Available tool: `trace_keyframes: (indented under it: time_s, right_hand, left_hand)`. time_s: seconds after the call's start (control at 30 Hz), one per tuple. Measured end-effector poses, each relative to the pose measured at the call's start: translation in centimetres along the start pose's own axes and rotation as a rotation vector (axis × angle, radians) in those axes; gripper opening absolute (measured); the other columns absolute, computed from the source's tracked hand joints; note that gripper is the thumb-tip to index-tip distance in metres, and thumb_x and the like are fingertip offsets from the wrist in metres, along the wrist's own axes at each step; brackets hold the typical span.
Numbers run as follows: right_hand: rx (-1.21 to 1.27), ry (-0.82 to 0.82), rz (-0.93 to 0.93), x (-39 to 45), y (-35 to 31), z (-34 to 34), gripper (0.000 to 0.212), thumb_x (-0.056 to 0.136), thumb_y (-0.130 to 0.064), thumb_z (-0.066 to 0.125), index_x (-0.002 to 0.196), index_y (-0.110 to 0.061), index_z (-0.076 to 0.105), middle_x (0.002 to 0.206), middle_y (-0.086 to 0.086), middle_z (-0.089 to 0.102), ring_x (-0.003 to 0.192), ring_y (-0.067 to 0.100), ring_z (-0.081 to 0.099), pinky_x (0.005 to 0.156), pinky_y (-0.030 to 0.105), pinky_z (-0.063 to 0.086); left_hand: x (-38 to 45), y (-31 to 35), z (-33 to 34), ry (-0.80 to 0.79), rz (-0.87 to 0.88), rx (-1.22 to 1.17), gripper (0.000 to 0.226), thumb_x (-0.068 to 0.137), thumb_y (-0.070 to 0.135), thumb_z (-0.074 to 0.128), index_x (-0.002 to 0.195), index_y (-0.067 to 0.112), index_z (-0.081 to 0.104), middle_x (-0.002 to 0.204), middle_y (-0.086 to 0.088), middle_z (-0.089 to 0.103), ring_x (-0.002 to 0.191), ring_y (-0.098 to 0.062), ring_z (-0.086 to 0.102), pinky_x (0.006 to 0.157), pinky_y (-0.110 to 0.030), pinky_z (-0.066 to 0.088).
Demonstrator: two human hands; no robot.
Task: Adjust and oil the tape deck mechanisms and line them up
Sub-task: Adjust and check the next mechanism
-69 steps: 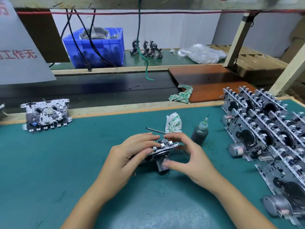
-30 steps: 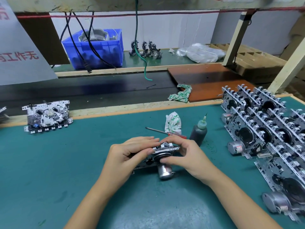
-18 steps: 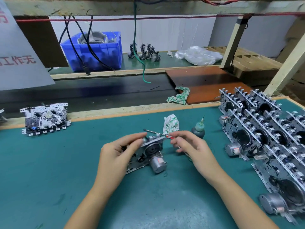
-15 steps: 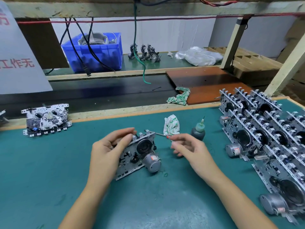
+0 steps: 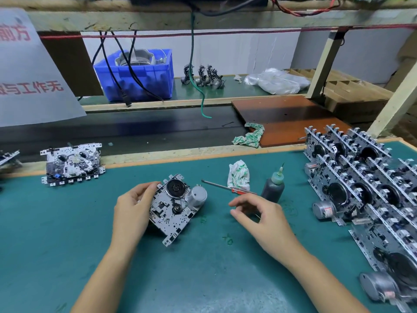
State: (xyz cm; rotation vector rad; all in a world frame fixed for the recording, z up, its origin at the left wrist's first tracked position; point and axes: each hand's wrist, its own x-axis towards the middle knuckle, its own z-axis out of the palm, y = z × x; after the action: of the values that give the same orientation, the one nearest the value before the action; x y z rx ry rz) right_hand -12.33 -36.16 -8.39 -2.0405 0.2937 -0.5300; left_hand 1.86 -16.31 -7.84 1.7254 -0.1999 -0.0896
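Tape deck mechanism is held by the left hand, whose fingers are curled round its left edge. It is tilted up from the table, with the flywheel and the round motor facing the person, probably so that the parts to be adjusted and oiled can be reached.

The right hand hovers to the right of the mechanism with its fingers loosely bent and apart, holding nothing. Just behind this hand lies the screwdriver, and beside that stands the oil bottle; I judge the hand is about to take one of them. Far to the right of the mechanism, the other mechanisms stand in rows, seemingly the lined-up units.

Compared with half a second ago, the mechanism is turned more toward the camera, so its whole underside shows, and the right hand has moved away from it toward the tools.
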Motion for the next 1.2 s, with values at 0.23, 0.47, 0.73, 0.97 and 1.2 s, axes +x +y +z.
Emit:
trace_keyframes:
  time_s: [0.23, 0.47, 0.73, 0.97, 1.2]
  right_hand:
    - [-0.003, 0.015, -0.050, 0.0, -0.1, -0.2, 0.023, 0.085, -0.009, 0.067, 0.099, -0.027, 0.066, 0.081, -0.009, 0.065, 0.083, 0.008, 0.061, 0.077, 0.012, 0.043]
    - [-0.282, 0.004, -0.163, -0.2, 0.0, 0.3, 0.032, 0.082, 0.008, 0.060, 0.094, -0.017, 0.076, 0.087, -0.008, 0.069, 0.087, 0.012, 0.062, 0.082, 0.018, 0.044]
    - [-0.409, -0.021, -0.189, -0.7, 0.1, 0.2, 0.031, 0.082, 0.001, 0.062, 0.098, -0.022, 0.075, 0.090, -0.009, 0.069, 0.089, 0.016, 0.059, 0.078, 0.030, 0.048]
    - [-0.420, -0.001, -0.192, -0.7, -0.2, 0.3, 0.030, 0.082, -0.004, 0.057, 0.098, -0.022, 0.074, 0.093, -0.013, 0.067, 0.090, 0.011, 0.056, 0.080, 0.024, 0.044]
    - [-0.467, 0.004, -0.188, -0.9, -0.5, 0.5, 0.030, 0.080, -0.008, 0.052, 0.096, -0.020, 0.074, 0.090, -0.012, 0.068, 0.088, 0.017, 0.058, 0.077, 0.029, 0.046]
  left_hand:
    - [-1.5, 2.3, 0.4, -0.304, 0.260, 0.041, 0.015, 0.090, 0.029, 0.059, 0.093, 0.030, 0.074, 0.093, 0.006, 0.074, 0.088, -0.012, 0.067, 0.082, -0.029, 0.051]
    - [-2.9, 2.8, 1.1, -0.488, 0.377, 0.062, 0.020, 0.082, 0.026, 0.057, 0.092, 0.023, 0.074, 0.098, 0.016, 0.073, 0.104, 0.000, 0.063, 0.084, -0.008, 0.043]
    - [-2.8, 2.7, 1.2, -0.501, 0.341, 0.019, 0.019, 0.082, 0.025, 0.057, 0.091, 0.023, 0.074, 0.098, 0.013, 0.073, 0.104, -0.003, 0.064, 0.086, -0.012, 0.045]
    - [-2.7, 2.7, 1.2, -0.512, 0.343, 0.013, 0.020, 0.083, 0.024, 0.057, 0.093, 0.022, 0.074, 0.099, 0.012, 0.073, 0.104, -0.003, 0.064, 0.087, -0.012, 0.045]
    - [-2.8, 2.8, 1.1, -0.514, 0.325, 0.018, 0.018, 0.084, 0.029, 0.058, 0.092, 0.032, 0.074, 0.099, 0.014, 0.073, 0.097, -0.003, 0.065, 0.082, -0.011, 0.045]
